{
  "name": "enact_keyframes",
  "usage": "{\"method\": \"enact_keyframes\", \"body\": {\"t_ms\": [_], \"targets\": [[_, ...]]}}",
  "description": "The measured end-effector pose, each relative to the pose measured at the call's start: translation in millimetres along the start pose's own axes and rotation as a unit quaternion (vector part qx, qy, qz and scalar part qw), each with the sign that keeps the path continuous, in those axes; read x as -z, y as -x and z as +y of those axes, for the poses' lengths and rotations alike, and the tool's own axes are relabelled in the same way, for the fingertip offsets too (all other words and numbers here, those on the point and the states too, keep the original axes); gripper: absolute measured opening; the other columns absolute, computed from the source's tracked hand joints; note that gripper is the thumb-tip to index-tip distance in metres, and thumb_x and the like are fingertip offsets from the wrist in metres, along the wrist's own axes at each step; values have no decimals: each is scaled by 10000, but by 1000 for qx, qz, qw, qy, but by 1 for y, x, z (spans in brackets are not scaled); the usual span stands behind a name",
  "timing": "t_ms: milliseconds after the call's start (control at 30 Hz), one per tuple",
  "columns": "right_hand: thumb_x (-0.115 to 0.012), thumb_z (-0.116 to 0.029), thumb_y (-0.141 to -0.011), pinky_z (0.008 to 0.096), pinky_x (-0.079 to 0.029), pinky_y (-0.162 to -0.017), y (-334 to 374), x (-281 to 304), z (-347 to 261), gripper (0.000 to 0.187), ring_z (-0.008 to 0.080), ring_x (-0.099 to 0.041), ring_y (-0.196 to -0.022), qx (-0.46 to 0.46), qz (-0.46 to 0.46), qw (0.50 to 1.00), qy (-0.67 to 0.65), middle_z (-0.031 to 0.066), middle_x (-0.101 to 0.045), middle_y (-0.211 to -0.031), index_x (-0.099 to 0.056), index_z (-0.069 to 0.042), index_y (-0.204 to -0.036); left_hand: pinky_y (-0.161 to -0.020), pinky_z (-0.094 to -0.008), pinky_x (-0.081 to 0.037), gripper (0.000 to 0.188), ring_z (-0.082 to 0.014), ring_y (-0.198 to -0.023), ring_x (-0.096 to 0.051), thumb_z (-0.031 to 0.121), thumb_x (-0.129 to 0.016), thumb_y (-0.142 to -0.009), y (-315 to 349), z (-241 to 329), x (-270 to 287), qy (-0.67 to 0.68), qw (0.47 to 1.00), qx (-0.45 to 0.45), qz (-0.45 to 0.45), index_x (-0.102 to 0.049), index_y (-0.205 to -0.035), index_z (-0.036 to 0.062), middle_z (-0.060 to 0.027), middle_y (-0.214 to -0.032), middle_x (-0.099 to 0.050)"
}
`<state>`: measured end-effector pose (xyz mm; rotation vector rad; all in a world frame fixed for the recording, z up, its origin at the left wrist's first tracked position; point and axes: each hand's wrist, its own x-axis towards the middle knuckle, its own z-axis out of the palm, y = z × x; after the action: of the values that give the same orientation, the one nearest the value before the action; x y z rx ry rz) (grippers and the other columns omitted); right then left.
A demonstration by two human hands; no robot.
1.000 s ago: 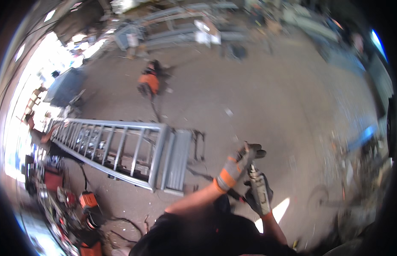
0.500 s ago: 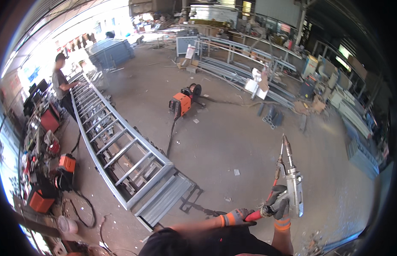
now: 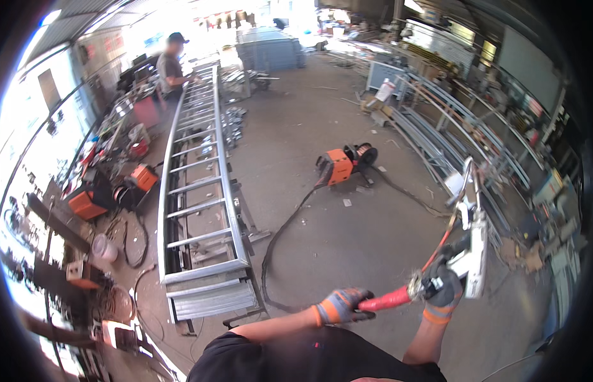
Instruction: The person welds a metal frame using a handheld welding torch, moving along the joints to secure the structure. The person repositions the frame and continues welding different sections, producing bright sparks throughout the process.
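My left hand [image 3: 340,305], in a grey and orange glove, is closed around the red handle [image 3: 385,299] of a long tool at the lower middle of the head view. My right hand [image 3: 442,290], in a dark glove with an orange cuff, grips the same tool further along, where a pale metal bar [image 3: 477,245] rises upward. A thin orange rod [image 3: 444,237] runs up beside the bar. Both hands are held above the concrete floor [image 3: 373,235], close to my body.
A long grey ladder-like metal frame [image 3: 196,178] lies on stands to my left. An orange welding machine [image 3: 340,167] sits mid-floor with a black cable [image 3: 277,242] trailing toward me. Another person [image 3: 171,63] stands at the frame's far end. Curved metal frames [image 3: 449,127] line the right; orange machines [image 3: 86,202] sit left.
My view has swung round, so the long frame now runs away from me on the left. The tool and bar stay in both hands, now raised at the lower right.
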<state>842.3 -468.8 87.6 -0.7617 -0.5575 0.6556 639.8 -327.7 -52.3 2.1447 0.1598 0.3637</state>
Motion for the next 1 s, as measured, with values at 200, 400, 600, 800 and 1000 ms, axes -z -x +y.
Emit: {"method": "enact_keyframes", "body": {"t_ms": [200, 400, 600, 800, 1000], "targets": [[-607, 2, -936, 306, -528, -709, -187, -19, 24, 402, 154, -608, -759, 153, -36, 987, -21, 118, -636, -957, -590, 104, -1325, -745, -477, -588, 554, -396, -856, -747, 527, -910, -826, -75, -87, 58, -111, 925, 208, 299, -782, -1099, 62, -176, -896, -749], [-733, -87, -991, 374, -658, -843, -367, -42, 86, 209, 219, -760, -907, 557, -15, 799, 227, 141, -778, -1045, -753, 46, -1151, -818, -432, -564, 377, -363, -922, -745, 392, -859, -886, -198, -148, 173, 231, 856, 100, 452, -766, -1049, 65, -178, -979, -767], [-740, 27, -945, 341, -637, -831, -537, -117, 90, 115, 192, -726, -846, 504, -97, 834, 204, 136, -769, -988, -762, 33, -1058, -1208, -533, -384, 826, -430, -1426, -499, 350, -852, -824, -226, -220, 306, -145, 839, 104, 515, -497, -1516, 73, -228, -1495, -536], [-757, -9, -916, 363, -626, -825, -704, -248, 152, 227, 226, -721, -857, 546, -105, 790, 257, 146, -757, -1019, -724, 27, -1138, -1201, -494, -433, 777, -425, -1417, -542, 380, -813, -918, -103, -337, 319, -129, 729, 301, 601, -512, -1536, 18, -251, -1518, -565], [-775, -45, -887, 384, -614, -820, -837, -411, 287, 348, 260, -715, -867, 471, -307, 788, 250, 156, -744, -1050, -685, 21, -1217, -1236, -476, -408, 816, -400, -1476, -514, 435, -772, -941, 37, -402, 295, -110, 454, 566, 680, -491, -1577, 8, -270, -1585, -530]]}}
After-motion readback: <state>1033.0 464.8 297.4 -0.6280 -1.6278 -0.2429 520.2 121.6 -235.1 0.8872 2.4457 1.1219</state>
